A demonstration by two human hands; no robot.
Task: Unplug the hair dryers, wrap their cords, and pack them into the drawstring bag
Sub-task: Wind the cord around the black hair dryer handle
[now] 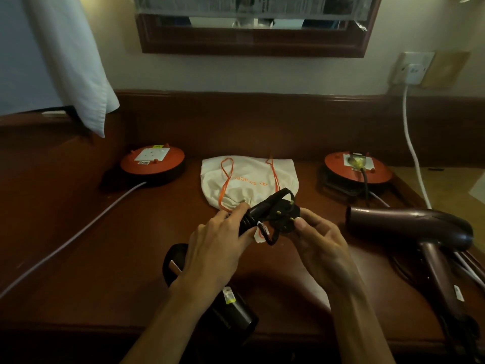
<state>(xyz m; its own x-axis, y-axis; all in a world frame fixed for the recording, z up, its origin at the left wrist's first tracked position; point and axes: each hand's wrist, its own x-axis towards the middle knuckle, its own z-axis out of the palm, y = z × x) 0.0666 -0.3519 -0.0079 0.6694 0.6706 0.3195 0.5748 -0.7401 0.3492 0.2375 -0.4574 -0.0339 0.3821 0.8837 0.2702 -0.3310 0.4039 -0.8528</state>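
Observation:
My left hand (217, 248) grips the handle of a black hair dryer (228, 308), whose body lies under my wrist near the table's front edge. My right hand (320, 243) pinches that dryer's black plug (286, 218), with loops of its cord (278, 198) wound round the handle. A white drawstring bag (249, 179) with orange strings lies flat just behind my hands. A second, maroon hair dryer (409, 224) lies on the right of the table. Its cord runs to a plug (355, 161) seated in the right orange extension reel (358, 170).
A second orange extension reel (152, 161) sits at the back left with a pale cable (68, 240) trailing to the left edge. A wall socket (412, 68) at upper right holds a white plug and cable. A white towel (76, 69) hangs at upper left.

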